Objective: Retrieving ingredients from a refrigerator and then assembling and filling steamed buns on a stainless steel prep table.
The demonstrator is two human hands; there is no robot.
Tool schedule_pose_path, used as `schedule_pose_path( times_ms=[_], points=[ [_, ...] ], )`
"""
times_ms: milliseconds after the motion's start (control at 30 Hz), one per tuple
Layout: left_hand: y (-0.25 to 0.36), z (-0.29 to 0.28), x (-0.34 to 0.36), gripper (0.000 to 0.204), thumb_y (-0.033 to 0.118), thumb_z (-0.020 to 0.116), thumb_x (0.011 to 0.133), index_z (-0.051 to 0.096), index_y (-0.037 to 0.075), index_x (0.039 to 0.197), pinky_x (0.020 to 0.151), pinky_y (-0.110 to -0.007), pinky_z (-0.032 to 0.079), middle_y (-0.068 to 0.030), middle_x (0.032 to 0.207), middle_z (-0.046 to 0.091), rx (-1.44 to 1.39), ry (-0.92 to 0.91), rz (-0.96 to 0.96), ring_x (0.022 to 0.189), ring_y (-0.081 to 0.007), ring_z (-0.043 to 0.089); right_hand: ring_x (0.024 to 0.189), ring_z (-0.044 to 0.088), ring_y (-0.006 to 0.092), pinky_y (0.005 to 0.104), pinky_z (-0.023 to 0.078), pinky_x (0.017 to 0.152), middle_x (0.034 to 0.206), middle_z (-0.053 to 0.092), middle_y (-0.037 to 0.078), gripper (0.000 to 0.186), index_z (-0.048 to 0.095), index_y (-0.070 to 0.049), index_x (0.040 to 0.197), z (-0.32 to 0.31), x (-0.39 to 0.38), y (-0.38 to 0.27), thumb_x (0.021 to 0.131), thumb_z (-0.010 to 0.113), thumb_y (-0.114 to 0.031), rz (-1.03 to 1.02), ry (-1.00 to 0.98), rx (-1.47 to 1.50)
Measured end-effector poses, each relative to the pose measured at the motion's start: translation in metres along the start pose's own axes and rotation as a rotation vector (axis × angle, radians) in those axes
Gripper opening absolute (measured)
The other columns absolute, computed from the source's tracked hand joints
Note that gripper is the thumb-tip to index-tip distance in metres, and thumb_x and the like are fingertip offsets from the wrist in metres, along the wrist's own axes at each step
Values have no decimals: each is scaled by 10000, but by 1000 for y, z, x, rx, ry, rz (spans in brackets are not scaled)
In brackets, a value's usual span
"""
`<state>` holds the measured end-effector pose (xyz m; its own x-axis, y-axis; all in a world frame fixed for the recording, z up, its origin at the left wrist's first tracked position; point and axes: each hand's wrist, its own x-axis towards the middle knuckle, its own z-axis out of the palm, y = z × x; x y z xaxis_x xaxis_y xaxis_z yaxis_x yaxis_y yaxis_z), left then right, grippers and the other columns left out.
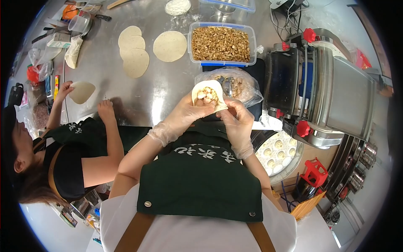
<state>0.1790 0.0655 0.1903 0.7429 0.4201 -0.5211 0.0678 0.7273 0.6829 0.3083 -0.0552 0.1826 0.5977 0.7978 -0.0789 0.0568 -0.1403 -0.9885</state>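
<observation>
My left hand (187, 110), in a clear plastic glove, cups a round dough wrapper (220, 90) from the left and below. Inside the wrapper sits a chunky pale filling (205, 95). The gloved fingers of my right hand (237, 119) pinch the wrapper's lower right edge, where the dough is gathered. Just beyond, a clear plastic bag (252, 97) lies open with more chunky filling and a metal spoon (227, 87) in it. Farther back, flat dough rounds lie on the steel table: a single round (170, 46) and an overlapping group (135, 63).
A clear tub (253, 40) holds chopped brown nuts. A roller machine (319, 84) with red knobs stands right. Below it, a round tray (299, 159) carries several filled buns. At left a co-worker's hand (66, 89) holds a dough round (82, 93). A white bowl (177, 7) sits at the back.
</observation>
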Motion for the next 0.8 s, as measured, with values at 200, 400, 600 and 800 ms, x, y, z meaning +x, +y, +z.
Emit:
schedule_pose_path(
  times_ms=[200,400,600,800],
  points=[
    [11,-7,2,463,75,684,890,494,-9,1304,993,-304,471,-64,1201,602,-129,-58,-123,1079,-135,593,719,662,141,263,525,647,967,701,119,239,647,0,1036,-13,4,-17,811,704,61,-120,-149,-155],
    [-10,11,5,500,40,550,931,417,9,1412,1035,-302,407,-107,1334,517,282,-16,265,1229,-167,494,747,677,145,273,536,647,962,701,111,211,644,2,1026,-5,3,-1,827,698,48,-63,-107,-174],
    [12,13,-3,517,142,579,954,418,-7,1422,1048,-337,422,-147,1353,528,-153,-5,69,1246,-201,519,762,689,144,258,552,676,1033,691,109,229,629,11,1046,-1,-1,1,830,685,64,38,-69,-1],
    [6,14,4,471,124,631,922,489,-25,1345,974,-347,494,-137,1240,603,-192,95,53,1129,-195,602,771,675,129,253,551,675,1076,671,112,242,616,32,1050,1,-2,-6,824,678,91,117,-45,65]
  ],
)
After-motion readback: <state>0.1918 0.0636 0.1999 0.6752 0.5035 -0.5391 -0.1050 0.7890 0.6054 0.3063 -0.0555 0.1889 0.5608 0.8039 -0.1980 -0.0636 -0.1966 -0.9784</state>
